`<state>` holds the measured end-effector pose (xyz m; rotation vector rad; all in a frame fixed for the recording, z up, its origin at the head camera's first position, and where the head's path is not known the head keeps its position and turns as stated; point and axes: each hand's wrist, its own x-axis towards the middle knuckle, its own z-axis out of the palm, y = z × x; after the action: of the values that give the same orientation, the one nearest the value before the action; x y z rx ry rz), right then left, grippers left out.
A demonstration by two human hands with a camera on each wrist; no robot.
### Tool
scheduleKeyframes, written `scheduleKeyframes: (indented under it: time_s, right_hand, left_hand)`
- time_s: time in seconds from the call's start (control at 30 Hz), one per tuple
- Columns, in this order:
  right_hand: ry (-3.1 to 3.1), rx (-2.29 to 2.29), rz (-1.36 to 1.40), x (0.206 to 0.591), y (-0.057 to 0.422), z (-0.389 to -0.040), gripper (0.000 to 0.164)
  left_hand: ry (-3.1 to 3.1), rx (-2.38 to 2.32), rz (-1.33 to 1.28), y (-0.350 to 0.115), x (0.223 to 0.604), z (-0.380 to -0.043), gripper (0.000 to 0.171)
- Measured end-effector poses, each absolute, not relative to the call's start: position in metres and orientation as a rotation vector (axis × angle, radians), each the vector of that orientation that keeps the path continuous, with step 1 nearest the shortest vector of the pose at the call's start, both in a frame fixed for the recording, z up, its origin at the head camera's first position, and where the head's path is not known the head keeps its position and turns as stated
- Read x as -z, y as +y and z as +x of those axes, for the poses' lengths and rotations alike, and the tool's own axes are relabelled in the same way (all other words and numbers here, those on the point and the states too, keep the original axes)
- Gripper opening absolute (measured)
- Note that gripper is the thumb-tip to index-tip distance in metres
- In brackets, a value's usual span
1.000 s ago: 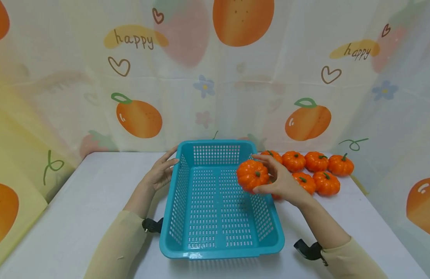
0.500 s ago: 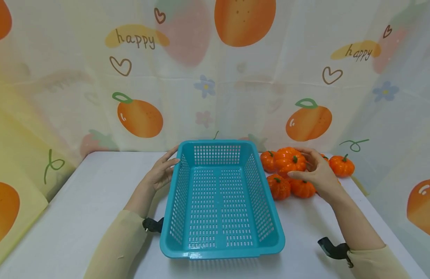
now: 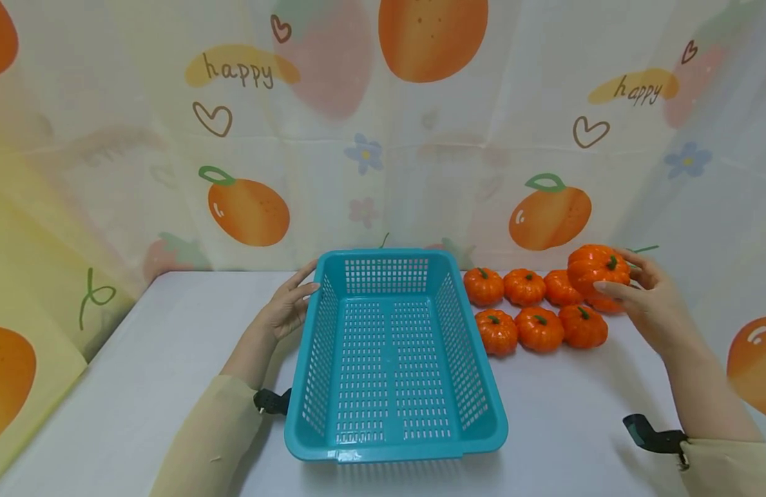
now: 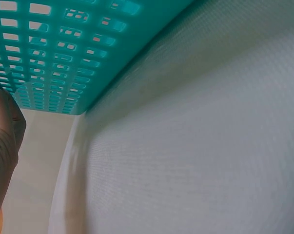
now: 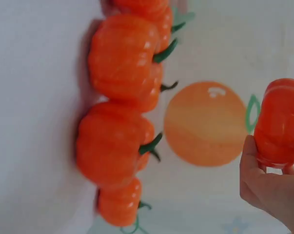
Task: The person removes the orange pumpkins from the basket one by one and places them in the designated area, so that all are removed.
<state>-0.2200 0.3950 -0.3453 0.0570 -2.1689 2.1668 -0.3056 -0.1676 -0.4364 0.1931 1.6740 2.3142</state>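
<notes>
An orange toy pumpkin (image 3: 597, 270) with a green stem is gripped in my right hand (image 3: 659, 304), raised above the far right of the table. In the right wrist view, the same pumpkin (image 5: 282, 124) sits between the fingers and thumb. Just below it, another pumpkin (image 3: 608, 304) is mostly hidden. My left hand (image 3: 286, 307) holds the far left side of a turquoise plastic basket (image 3: 395, 452), its fingertips at the rim. The left wrist view shows that hand (image 4: 3, 129) at the basket's slotted wall (image 4: 54, 58). No pumpkin lies inside the basket.
Several more pumpkins (image 3: 540, 329) stand in two rows to the right of the basket. A white-covered table (image 3: 140, 386) carries everything. Behind it hangs a fruit-print cloth (image 3: 420, 172). Black wrist cameras (image 3: 653, 436) sit on both forearms.
My right hand has carried its pumpkin from over the basket's right side, rightward across the pumpkin rows, to their far right end. The left hand and basket have stayed put.
</notes>
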Motion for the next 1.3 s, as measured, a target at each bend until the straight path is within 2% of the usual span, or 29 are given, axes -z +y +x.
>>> scheduleKeyframes:
  time_s: [0.23, 0.73, 0.97, 1.2, 1.3]
  right_hand:
    - [-1.978, -2.306, -0.108, 0.360, 0.431, -0.222, 0.050]
    - [-2.002, -2.306, -0.526, 0.397, 0.483, -0.218, 0.043]
    - [-2.084, -2.300, -0.619, 0.414, 0.495, -0.220, 0.047]
    - [-2.289, -2.112, -0.653, 0.425, 0.501, -0.223, 0.070]
    - [-2.403, -2.011, -0.654, 0.428, 0.503, -0.223, 0.071]
  left_hand:
    - [1.698, -2.299, 0.183, -0.167, 0.439, -0.307, 0.063]
    - [1.709, -2.311, 0.152, -0.168, 0.439, -0.307, 0.062]
    - [1.716, -2.311, 0.165, -0.168, 0.438, -0.306, 0.061]
    - [1.730, -2.300, 0.172, -0.168, 0.437, -0.306, 0.063]
    - [1.725, -2.300, 0.166, -0.168, 0.437, -0.306, 0.062]
